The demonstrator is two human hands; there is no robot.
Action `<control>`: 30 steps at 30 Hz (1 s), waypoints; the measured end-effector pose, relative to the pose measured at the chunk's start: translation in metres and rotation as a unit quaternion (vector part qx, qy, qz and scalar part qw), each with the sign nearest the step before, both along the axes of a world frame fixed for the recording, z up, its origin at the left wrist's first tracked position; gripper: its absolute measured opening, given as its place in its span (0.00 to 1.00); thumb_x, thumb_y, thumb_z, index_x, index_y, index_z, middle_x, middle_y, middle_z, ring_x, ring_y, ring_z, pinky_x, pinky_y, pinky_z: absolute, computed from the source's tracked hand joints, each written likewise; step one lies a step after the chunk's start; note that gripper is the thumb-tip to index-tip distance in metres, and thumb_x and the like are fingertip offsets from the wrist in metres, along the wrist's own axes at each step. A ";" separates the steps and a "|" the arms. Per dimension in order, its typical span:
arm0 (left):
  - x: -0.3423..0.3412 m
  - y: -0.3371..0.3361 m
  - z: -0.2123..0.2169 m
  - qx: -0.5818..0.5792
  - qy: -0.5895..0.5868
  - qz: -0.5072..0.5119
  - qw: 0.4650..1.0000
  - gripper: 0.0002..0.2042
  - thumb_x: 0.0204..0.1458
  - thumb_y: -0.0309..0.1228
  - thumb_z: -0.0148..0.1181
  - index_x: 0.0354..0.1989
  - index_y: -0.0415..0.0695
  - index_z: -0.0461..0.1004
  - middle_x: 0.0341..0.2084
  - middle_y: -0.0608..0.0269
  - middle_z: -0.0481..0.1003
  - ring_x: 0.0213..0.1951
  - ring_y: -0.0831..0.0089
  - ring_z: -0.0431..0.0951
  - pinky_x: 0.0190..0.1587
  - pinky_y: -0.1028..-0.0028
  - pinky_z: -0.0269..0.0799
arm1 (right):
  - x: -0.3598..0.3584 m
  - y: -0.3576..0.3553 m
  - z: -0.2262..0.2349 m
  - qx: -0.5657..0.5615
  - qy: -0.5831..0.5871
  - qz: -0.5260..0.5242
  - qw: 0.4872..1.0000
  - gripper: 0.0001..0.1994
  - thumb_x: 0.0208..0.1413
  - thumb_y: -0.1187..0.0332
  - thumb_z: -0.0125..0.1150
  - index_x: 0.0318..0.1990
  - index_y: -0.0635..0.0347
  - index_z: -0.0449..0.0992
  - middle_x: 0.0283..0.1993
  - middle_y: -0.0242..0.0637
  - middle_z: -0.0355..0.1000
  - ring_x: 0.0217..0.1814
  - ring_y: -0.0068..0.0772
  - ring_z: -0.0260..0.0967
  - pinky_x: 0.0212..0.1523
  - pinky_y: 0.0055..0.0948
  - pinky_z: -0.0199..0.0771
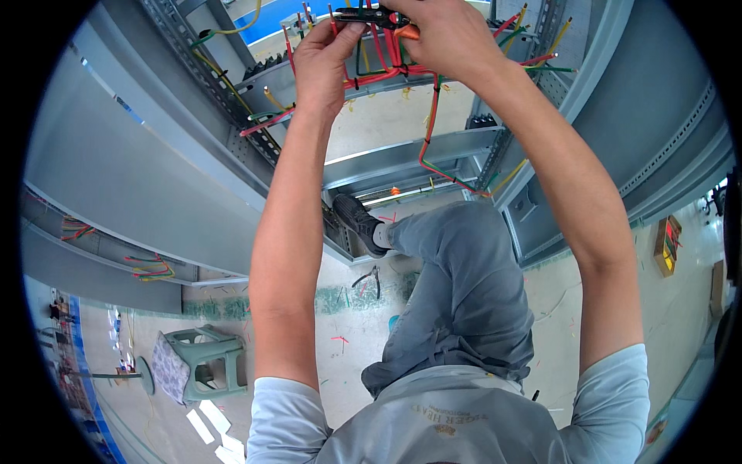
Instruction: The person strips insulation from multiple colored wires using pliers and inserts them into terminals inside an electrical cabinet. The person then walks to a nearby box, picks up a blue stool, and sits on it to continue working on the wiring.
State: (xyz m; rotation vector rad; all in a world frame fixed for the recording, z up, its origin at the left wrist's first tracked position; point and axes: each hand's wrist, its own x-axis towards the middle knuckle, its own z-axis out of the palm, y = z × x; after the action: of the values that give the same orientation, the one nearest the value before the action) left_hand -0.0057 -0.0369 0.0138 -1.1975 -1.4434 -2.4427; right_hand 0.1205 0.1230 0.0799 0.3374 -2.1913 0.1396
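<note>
My right hand (452, 39) is closed around the handles of a wire stripper (369, 15) with a black head and some orange on its grip. The tool lies sideways, its jaws pointing left. My left hand (321, 66) is pinched just below the jaws, on a red wire (332, 17) whose end sticks up past the fingers. Between the hands, several red wires (393, 48) rise from a tied wire bundle (379, 76) that runs across a grey metal cabinet frame (410, 147). Whether the jaws bite on a wire is hidden.
Grey cabinet panels (154, 155) stand on both sides. Loose wire ends (533, 58) stick out at the right. Pliers (372, 282) and wire scraps lie on the floor near my shoe (359, 220). A green stool (212, 356) is at lower left, a box (667, 246) at far right.
</note>
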 end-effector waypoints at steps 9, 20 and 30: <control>0.005 0.002 0.002 0.005 -0.008 -0.011 1.000 0.09 0.58 0.30 0.69 0.45 0.43 0.81 0.34 0.72 0.78 0.29 0.83 0.61 0.34 0.79 0.57 | -0.002 0.002 -0.001 0.002 0.012 -0.011 1.000 0.15 0.48 0.67 0.66 0.46 0.54 0.79 0.32 0.47 0.76 0.37 0.54 0.76 0.38 0.49 0.77; 0.005 -0.004 0.002 -0.014 -0.012 0.025 1.000 0.13 0.58 0.29 0.68 0.49 0.38 0.81 0.38 0.67 0.82 0.40 0.83 0.76 0.45 0.79 0.69 | -0.018 0.023 0.024 -0.110 0.091 0.005 0.990 0.13 0.54 0.67 0.60 0.46 0.58 0.79 0.31 0.47 0.75 0.36 0.45 0.77 0.38 0.43 0.77; 0.038 0.003 -0.011 0.016 0.056 0.179 0.982 0.17 0.59 0.29 0.66 0.54 0.33 0.76 0.48 0.58 0.80 0.48 0.74 0.78 0.56 0.74 0.71 | 0.056 0.026 0.065 -0.367 -0.109 0.028 0.923 0.19 0.54 0.63 0.61 0.52 0.61 0.77 0.28 0.33 0.72 0.29 0.26 0.69 0.32 0.29 0.70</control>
State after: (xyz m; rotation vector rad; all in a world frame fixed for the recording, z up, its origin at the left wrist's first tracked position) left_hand 0.0319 -0.0344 0.0032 -0.9542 -1.4367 -2.1156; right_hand 0.1761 0.1492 0.1452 -0.0489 -2.1627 1.0396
